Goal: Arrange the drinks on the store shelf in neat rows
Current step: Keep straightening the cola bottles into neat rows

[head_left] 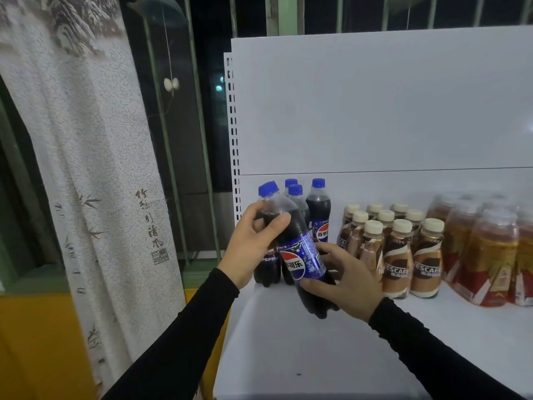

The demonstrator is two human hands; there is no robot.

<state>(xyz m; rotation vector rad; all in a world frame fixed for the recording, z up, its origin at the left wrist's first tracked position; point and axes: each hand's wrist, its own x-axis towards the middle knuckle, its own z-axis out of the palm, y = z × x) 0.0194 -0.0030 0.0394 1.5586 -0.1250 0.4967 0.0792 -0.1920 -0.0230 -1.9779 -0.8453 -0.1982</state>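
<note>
Gripping a tilted Pepsi bottle, the left hand wraps its shoulder. The right hand clasps its base.

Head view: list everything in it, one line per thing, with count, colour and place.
Held Pepsi bottle: one, dark cola, blue cap and label, tilted, above the shelf front.
Standing Pepsi bottles: at least four, blue caps, shelf's left end.
Nescafe bottles: about ten, brown with cream caps, in rows mid-shelf.
Amber drink bottles: several, blurred, red labels, right.
Shelf: one, white, with white back panel.
Curtain: one, white, patterned, left.
Window bars: green, behind the curtain.
Left hand: grips the held bottle's upper part.
Right hand: grips its lower part.
</note>
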